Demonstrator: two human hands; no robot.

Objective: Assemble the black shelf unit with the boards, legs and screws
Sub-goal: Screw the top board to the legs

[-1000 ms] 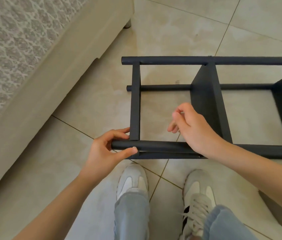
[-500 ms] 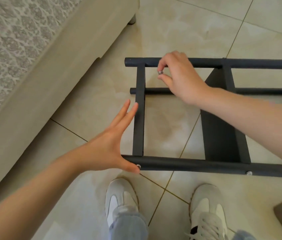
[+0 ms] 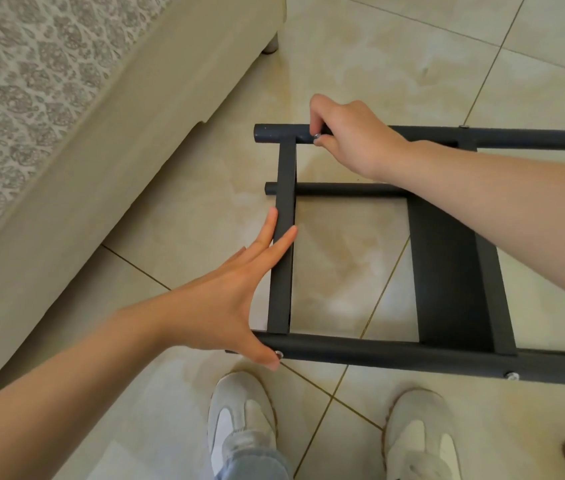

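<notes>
Head view, from the shoes (image 3: 239, 410) outward. Shelf unit (image 3: 447, 271) on its side on the floor, long axis running left to right.

Nearest, on the near leg (image 3: 395, 353): a seated screw (image 3: 278, 355) right at the left thumb, a second screw (image 3: 511, 376) well off to the right. Left hand (image 3: 225, 299) spread flat, fingers straight, resting against the end board (image 3: 283, 271) from its outer side, gripping nothing.

Beyond the left fingertips, following the end board away from the body, to the far leg (image 3: 274, 133), parallel to the near one. There, right hand (image 3: 347, 133) pinching a small screw (image 3: 316, 136) between thumb and fingertip, held to the far leg just right of the end-board joint.

Cannot tell whether already started in a hole. Probably seating this screw next: hardly any reach needed, since already at the right fingertips; left hand better kept as a brace on the end board.
</notes>
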